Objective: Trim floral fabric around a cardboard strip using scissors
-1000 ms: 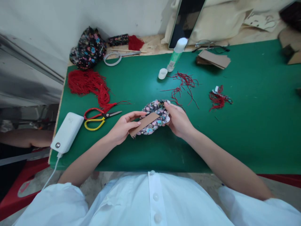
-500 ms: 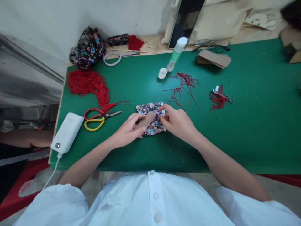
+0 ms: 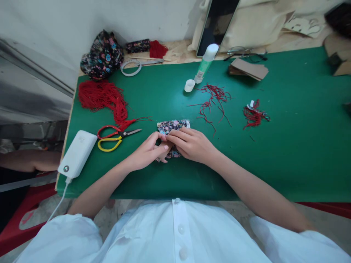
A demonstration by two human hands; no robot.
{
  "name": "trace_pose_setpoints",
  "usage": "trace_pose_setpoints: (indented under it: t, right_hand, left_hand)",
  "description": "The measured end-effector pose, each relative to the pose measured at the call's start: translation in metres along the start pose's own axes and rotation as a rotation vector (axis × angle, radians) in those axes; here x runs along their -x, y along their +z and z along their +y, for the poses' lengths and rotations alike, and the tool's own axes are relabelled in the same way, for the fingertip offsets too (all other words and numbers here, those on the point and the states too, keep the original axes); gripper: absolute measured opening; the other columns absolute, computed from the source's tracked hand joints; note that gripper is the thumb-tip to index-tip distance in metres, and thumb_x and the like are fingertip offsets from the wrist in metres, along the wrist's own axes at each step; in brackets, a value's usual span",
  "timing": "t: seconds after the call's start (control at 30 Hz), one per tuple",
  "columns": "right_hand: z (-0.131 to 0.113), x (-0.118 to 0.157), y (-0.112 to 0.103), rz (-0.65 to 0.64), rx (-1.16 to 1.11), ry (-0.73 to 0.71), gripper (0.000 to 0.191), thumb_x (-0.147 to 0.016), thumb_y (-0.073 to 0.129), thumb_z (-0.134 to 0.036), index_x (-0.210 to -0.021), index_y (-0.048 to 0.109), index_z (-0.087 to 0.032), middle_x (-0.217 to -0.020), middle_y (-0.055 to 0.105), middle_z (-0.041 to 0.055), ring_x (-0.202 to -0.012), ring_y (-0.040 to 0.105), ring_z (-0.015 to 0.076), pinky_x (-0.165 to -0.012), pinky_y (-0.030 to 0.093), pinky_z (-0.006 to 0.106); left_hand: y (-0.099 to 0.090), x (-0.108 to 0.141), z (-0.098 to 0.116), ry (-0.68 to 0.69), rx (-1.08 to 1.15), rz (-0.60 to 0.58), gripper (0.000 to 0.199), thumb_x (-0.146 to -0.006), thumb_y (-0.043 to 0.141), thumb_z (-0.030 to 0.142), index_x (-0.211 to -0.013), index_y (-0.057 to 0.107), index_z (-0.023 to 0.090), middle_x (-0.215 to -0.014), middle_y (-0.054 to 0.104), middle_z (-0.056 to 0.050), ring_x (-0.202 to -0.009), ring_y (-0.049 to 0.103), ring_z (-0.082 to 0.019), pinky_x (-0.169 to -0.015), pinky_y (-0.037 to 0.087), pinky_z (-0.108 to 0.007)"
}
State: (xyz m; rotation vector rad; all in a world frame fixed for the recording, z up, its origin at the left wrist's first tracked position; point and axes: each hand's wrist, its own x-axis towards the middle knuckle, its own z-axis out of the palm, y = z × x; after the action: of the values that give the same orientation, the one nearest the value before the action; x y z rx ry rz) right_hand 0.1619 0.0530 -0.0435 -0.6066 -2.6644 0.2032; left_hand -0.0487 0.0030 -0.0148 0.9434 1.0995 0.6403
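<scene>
Because the brown rectangular cardboard strip (image 3: 166,149) would probably slide on loose cloth, your left hand (image 3: 146,151) grasps it, thumb laid over its face. Under it lies the dark floral-print fabric piece with pale edges (image 3: 168,126), in front of you towards the near side of the green tabletop covering (image 3: 274,157); whether the fabric rests flat there or is lifted slightly, you can't tell from this angle. Your right hand (image 3: 196,144) arches over the fabric's right part, fingertips meeting your left fingers at the strip; they seem to press or gather the cloth there, but your own knuckles hide whether they pinch it.

The scissors with one red and one yellow handle (image 3: 110,138) lie just left of your left hand, blades pointing towards the fabric, perhaps for an easy reach. Beyond your hands, the white-and-green glue stick (image 3: 205,65) stands beside its small white cap (image 3: 189,86), likely set off for ready use. Farther right, spare brown cardboard pieces (image 3: 249,68) sit stacked, presumably to stay tidy.
</scene>
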Motion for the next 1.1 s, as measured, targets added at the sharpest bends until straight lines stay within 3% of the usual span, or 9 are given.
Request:
trace_pose_setpoints:
  t: [0.17,0.33,0.43,0.53,0.63,0.77,0.87,0.97,1.1]
  right_hand:
    - [0.002,0.000,-0.001,0.021,0.129,-0.020,0.030,-0.101,0.043,-0.016,-0.111,0.071,-0.016,-0.116,0.074,0.0099,-0.091,0.064,0.0208,-0.075,0.052,0.034]
    - [0.003,0.002,-0.002,0.107,0.097,0.059,0.027,-0.098,0.046,-0.014,-0.104,0.072,-0.019,-0.115,0.076,0.0078,-0.101,0.067,0.0223,-0.084,0.056,0.036]
    - [0.003,0.002,-0.003,0.199,0.011,0.103,0.025,-0.096,0.047,-0.013,-0.102,0.070,-0.021,-0.112,0.076,0.0086,-0.100,0.068,0.0218,-0.087,0.056,0.036]
    - [0.002,0.003,-0.002,0.274,-0.035,0.140,0.021,-0.094,0.048,-0.011,-0.098,0.066,-0.021,-0.109,0.076,0.0102,-0.097,0.070,0.0213,-0.083,0.056,0.035]
    - [0.002,0.003,-0.001,0.299,-0.028,0.150,0.018,-0.090,0.050,-0.008,-0.095,0.063,-0.021,-0.105,0.076,0.0105,-0.092,0.071,0.0209,-0.080,0.056,0.033]
    - [0.003,0.001,0.002,0.324,-0.021,0.137,0.016,-0.088,0.052,-0.006,-0.091,0.060,-0.019,-0.099,0.075,0.0105,-0.087,0.071,0.0200,-0.075,0.057,0.030]
    - [0.003,-0.001,0.004,0.347,-0.028,0.137,0.015,-0.089,0.053,-0.005,-0.090,0.061,-0.018,-0.098,0.075,0.0112,-0.084,0.071,0.0190,-0.072,0.057,0.028]
    - [0.002,-0.004,0.008,0.361,-0.010,0.130,0.017,-0.093,0.051,-0.006,-0.093,0.063,-0.018,-0.100,0.075,0.0103,-0.087,0.071,0.0184,-0.075,0.058,0.028]
    - [0.001,-0.009,0.014,0.336,0.069,0.101,0.021,-0.097,0.049,-0.009,-0.101,0.068,-0.017,-0.105,0.077,0.0106,-0.094,0.072,0.0206,-0.080,0.059,0.032]
  left_hand:
    - [0.000,0.000,0.001,-0.064,-0.072,0.075,0.033,-0.085,0.067,0.043,-0.104,0.052,0.021,-0.088,0.058,0.000,-0.078,0.067,-0.017,-0.056,0.060,-0.028]
    - [-0.005,0.000,0.001,-0.024,-0.239,0.156,0.037,-0.087,0.063,0.043,-0.114,0.058,0.019,-0.115,0.058,-0.008,-0.085,0.065,-0.017,-0.059,0.055,-0.026]
    - [-0.007,0.002,0.001,0.018,-0.318,0.134,0.037,-0.089,0.060,0.044,-0.116,0.058,0.019,-0.123,0.054,-0.009,-0.084,0.065,-0.016,-0.061,0.055,-0.027]
    - [-0.006,0.005,0.003,0.072,-0.463,0.147,0.037,-0.091,0.058,0.044,-0.118,0.056,0.019,-0.121,0.053,-0.009,-0.073,0.065,-0.014,-0.058,0.054,-0.027]
    - [-0.003,0.010,0.009,0.107,-0.743,0.252,0.042,-0.090,0.060,0.043,-0.122,0.054,0.016,-0.122,0.053,-0.011,-0.064,0.064,-0.013,-0.067,0.055,-0.034]
    - [0.001,0.016,0.017,0.070,-1.174,0.366,0.037,-0.094,0.054,0.038,-0.122,0.054,0.014,-0.121,0.058,-0.015,-0.073,0.066,-0.020,-0.077,0.054,-0.039]
    - [0.002,0.017,0.022,-0.024,-1.397,0.375,0.025,-0.099,0.045,0.033,-0.108,0.058,0.014,-0.098,0.066,-0.012,-0.082,0.068,-0.027,-0.073,0.051,-0.038]
    - [0.001,0.015,0.024,-0.043,-1.481,0.374,0.024,-0.101,0.039,0.031,-0.098,0.059,0.018,-0.085,0.068,-0.008,-0.080,0.068,-0.028,-0.065,0.046,-0.034]
    - [-0.003,0.012,0.019,0.181,-1.469,0.442,0.021,-0.100,0.043,0.031,-0.101,0.059,0.018,-0.094,0.069,-0.007,-0.090,0.067,-0.026,-0.070,0.048,-0.033]
